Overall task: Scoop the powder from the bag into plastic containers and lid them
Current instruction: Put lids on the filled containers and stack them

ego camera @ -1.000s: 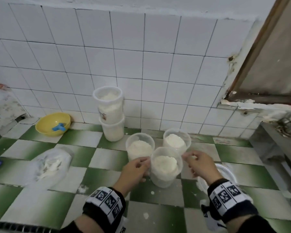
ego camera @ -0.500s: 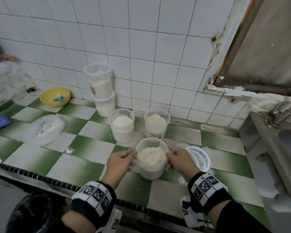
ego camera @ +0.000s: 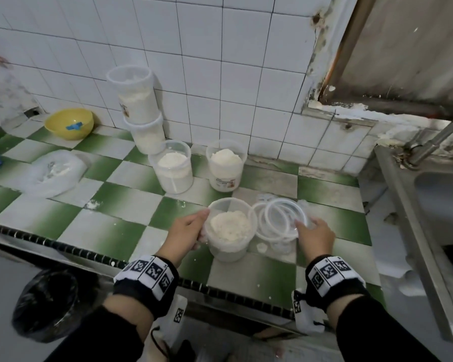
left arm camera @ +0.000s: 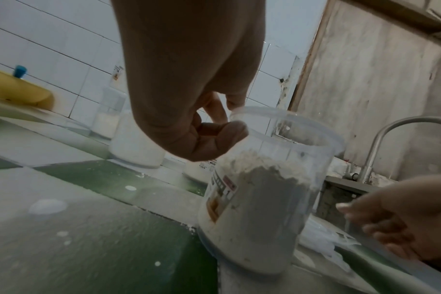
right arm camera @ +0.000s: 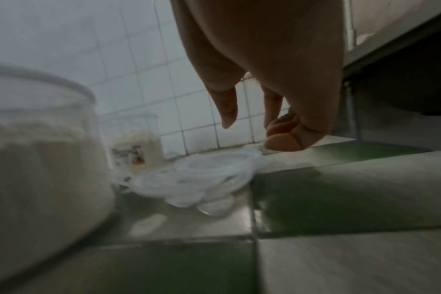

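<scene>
A clear plastic container [ego camera: 229, 231] about half full of white powder stands lidless near the counter's front edge. My left hand [ego camera: 202, 227] grips its left side, the thumb up at the rim [left arm camera: 235, 127]. To its right lies a loose pile of clear lids [ego camera: 276, 222]. Over the pile's right edge hovers my right hand [ego camera: 302, 226], fingers hanging down and apart with nothing between them [right arm camera: 252, 127]. The powder bag [ego camera: 54, 172] lies open at the left. Two more filled containers [ego camera: 173, 167] [ego camera: 226, 167] stand behind, lidless.
Two stacked containers [ego camera: 141, 111] stand against the tiled wall, with a yellow bowl [ego camera: 68, 124] holding a blue scoop to their left. A steel sink [ego camera: 439, 205] and tap border the counter on the right. A black bin bag [ego camera: 45, 307] sits below the front edge.
The container held by both hands has come back toward the front edge. My right hand has let go of it and moved right over the lids. My left hand keeps its hold.
</scene>
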`<state>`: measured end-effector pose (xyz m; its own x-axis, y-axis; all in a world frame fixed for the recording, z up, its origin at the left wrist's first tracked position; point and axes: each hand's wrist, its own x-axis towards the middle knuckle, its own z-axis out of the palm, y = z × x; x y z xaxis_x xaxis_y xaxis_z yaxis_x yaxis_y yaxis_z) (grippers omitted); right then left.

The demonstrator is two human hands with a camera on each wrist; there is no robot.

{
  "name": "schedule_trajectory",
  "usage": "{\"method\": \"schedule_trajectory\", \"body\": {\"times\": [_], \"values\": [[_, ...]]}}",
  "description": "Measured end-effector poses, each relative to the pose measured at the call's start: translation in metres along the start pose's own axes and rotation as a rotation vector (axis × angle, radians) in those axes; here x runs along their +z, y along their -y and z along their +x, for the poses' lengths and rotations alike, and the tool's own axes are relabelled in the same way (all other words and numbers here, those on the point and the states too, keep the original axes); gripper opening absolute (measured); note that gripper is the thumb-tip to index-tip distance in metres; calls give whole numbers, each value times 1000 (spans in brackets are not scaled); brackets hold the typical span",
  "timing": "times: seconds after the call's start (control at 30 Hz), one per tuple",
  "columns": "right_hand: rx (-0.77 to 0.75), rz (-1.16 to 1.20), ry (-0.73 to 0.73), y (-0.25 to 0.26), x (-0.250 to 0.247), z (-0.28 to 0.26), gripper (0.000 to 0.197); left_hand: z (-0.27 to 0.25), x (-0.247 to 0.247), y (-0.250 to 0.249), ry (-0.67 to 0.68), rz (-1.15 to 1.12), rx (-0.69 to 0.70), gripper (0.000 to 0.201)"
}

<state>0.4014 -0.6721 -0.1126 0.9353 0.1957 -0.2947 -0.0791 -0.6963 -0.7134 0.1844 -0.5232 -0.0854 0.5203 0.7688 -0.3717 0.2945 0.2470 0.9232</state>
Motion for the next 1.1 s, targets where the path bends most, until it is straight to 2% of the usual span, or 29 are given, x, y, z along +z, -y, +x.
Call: {"method": "schedule_trajectory", "body": {"times": [0.07, 0.13, 0.27, 0.33, 0.47, 0.63, 0.67, 0.77, 0.83, 0.9, 1.03, 1.1], "values": [[83, -121, -32, -16, 1, 15, 55, -1, 0, 0, -1, 11, -23, 40], [135, -116, 23, -27, 6, 27, 56, -1, 0, 0, -2, 1, -48, 38], [259, 245, 117, -29, 14, 31, 30, -1, 0, -3, 2, 4, -76, 31], [311, 338, 120, -26, 16, 31, 16, -2, 0, -4, 9, 6, -82, 29], [356, 563, 105, -20, 12, 30, 13, -2, -1, -5, 12, 19, -91, 28], [231, 722, 179, -8, -11, 25, 3, 2, -6, -7, 13, 70, -89, 47], [209, 752, 214, -3, -17, 24, 4, 3, -7, -9, 2, 81, -78, 47], [145, 834, 320, 20, -35, 14, 6, 4, -6, -22, -98, 142, 7, 29], [102, 863, 382, 37, -48, 3, 7, 6, -6, -37, -150, 152, 86, 28], [58, 858, 444, 53, -57, -10, 7, 7, -6, -56, -101, 106, 129, 30], [-13, 809, 573, 80, -57, -32, 11, 8, -6, -86, 142, 37, 107, 36], [-43, 780, 618, 87, -52, -39, 11, 8, -7, -91, 169, 66, 129, 39]]}}
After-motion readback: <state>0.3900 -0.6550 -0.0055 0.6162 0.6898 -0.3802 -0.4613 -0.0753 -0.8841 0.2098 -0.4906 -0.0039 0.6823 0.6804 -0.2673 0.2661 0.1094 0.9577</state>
